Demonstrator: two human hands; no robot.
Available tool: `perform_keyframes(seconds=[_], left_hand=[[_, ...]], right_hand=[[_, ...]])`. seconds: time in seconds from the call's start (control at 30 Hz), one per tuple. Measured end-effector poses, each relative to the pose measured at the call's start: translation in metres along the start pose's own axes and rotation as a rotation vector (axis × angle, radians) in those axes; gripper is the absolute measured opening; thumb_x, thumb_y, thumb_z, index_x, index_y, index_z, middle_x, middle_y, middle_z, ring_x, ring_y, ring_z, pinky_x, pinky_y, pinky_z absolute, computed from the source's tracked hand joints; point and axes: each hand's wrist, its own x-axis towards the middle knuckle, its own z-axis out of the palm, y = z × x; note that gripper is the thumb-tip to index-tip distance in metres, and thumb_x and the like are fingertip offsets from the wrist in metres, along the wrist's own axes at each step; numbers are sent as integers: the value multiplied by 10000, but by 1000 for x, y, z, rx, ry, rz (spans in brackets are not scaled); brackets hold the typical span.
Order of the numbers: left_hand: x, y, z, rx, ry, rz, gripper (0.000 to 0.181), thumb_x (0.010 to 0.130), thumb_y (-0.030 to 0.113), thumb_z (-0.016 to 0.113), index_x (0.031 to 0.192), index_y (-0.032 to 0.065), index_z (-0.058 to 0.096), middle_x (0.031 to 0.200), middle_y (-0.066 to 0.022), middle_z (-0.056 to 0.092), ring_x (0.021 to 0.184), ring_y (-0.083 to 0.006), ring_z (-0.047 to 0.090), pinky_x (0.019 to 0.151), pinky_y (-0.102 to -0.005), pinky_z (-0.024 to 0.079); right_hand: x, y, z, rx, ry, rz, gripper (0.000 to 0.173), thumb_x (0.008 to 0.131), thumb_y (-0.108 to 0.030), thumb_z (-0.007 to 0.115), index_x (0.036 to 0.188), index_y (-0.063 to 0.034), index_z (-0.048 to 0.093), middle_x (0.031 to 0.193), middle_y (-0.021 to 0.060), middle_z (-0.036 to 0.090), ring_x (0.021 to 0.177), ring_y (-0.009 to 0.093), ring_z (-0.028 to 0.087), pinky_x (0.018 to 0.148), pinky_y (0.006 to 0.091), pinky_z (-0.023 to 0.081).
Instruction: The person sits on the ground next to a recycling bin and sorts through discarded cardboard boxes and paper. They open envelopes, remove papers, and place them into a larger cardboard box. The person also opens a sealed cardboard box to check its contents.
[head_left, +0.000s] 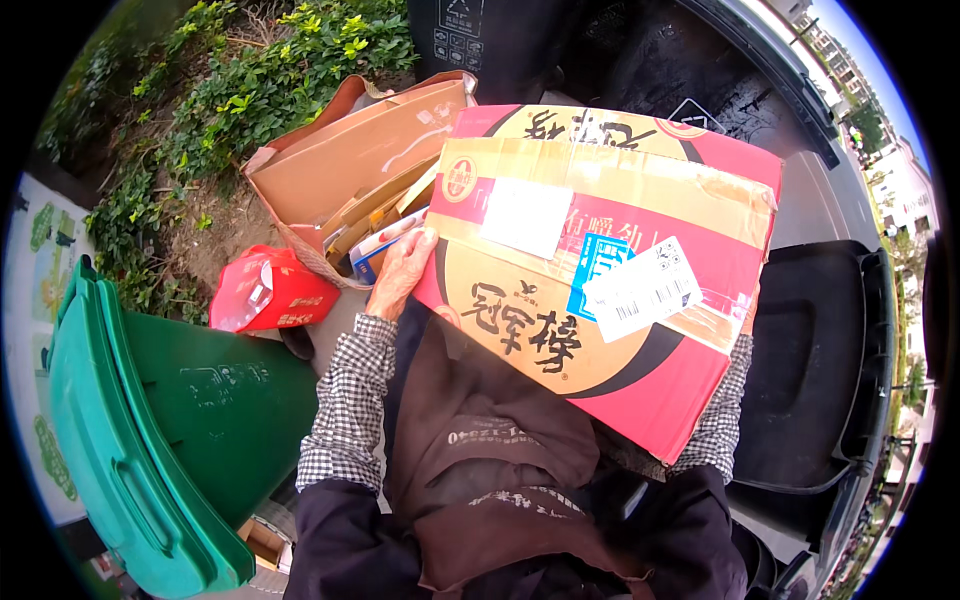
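Observation:
A red and tan cardboard box (555, 322), taped and bearing paper labels, is held up in front of my apron. My left hand (403, 274) grips its left edge, thumb on top. At the right edge only a sliver of my right hand (752, 304) shows; its fingers are hidden behind the box. Just beyond my left hand stands a large open bag (360, 165) holding flattened cardboard and small cartons. Beside that bag sits a small red bag (274, 292) with a clear item in its opening.
A green wheeled bin (202, 397) stands at the left, its lid towards the rim. Black bins (795, 367) are at the right and behind the box. Low shrubs (277, 97) grow at the upper left. A small open carton (266, 544) lies on the ground beside the green bin.

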Motion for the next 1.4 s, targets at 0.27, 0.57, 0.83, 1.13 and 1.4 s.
perform_keyframes(seconds=[0.27,0.57,0.83,1.13,1.4], left_hand=[[-66,5,-2,184,117,32,504,1026,357,646,1380,7,565,1216,-89,673,1069,-146,629,962,-307,500],[-65,32,14,810,563,565,616,902,167,782,1437,20,515,1390,-192,571,1299,-370,548,1076,-458,459],[-28,50,46,1186,258,814,577,885,187,776,1413,66,576,1411,-172,574,1295,-366,560,1095,-471,439],[21,68,19,1047,151,743,354,939,163,688,1259,23,631,1226,-170,648,1134,-360,610,1006,-444,481],[22,33,-18,1025,254,711,389,1001,160,630,1359,20,569,1332,-193,604,1248,-369,574,1071,-447,453]], right_hand=[[1,36,-26,-116,3,59,450,1098,-385,517,1309,2,609,1184,141,718,999,214,717,858,340,596],[10,71,-49,-257,19,48,451,1092,-409,527,1247,1,631,1108,116,726,929,176,705,810,310,582],[41,101,-62,-417,4,-60,458,1087,-431,537,1192,0,651,1040,93,733,868,142,695,767,284,570],[57,98,-13,-828,309,-232,485,1049,-469,582,907,-9,645,781,25,660,710,84,586,637,271,487],[88,114,-3,-888,349,-286,503,986,-479,650,838,1,642,776,62,671,718,129,605,672,319,508]])
